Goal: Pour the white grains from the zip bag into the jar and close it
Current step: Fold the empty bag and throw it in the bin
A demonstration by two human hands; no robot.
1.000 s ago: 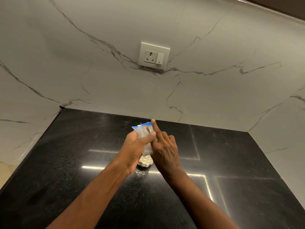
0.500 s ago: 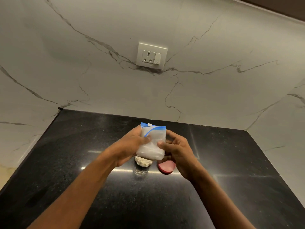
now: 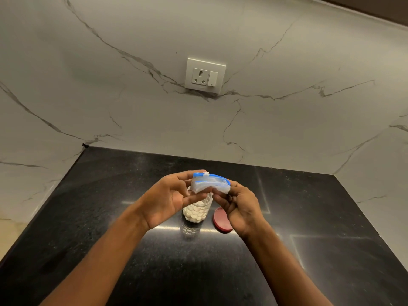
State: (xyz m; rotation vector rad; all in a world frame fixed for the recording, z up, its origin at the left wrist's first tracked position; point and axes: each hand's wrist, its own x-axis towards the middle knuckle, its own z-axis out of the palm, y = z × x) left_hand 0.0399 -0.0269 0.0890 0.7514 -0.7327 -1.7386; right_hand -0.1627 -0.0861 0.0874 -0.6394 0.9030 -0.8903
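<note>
A clear zip bag [image 3: 210, 184] with a blue zip strip and a small white slider is held above the jar, tipped over with its zip edge up and towards the wall. My left hand [image 3: 170, 198] pinches its left side between thumb and fingers. My right hand [image 3: 239, 204] grips its right end. Directly under the bag stands a clear patterned jar [image 3: 197, 212] filled with white grains, its mouth partly hidden by the bag and my fingers. A red round lid [image 3: 221, 221] lies flat on the counter just right of the jar, partly behind my right hand.
The black polished counter [image 3: 110, 217] runs from the marble back wall to the near edge. Marble walls close it in at the back and right. A white socket and switch plate [image 3: 205, 76] sits on the back wall. The counter's left edge drops off.
The bag was upright between both hands half a second ago and is now folded over flatter above the jar. My hands have spread apart slightly, and the jar and lid show more.
</note>
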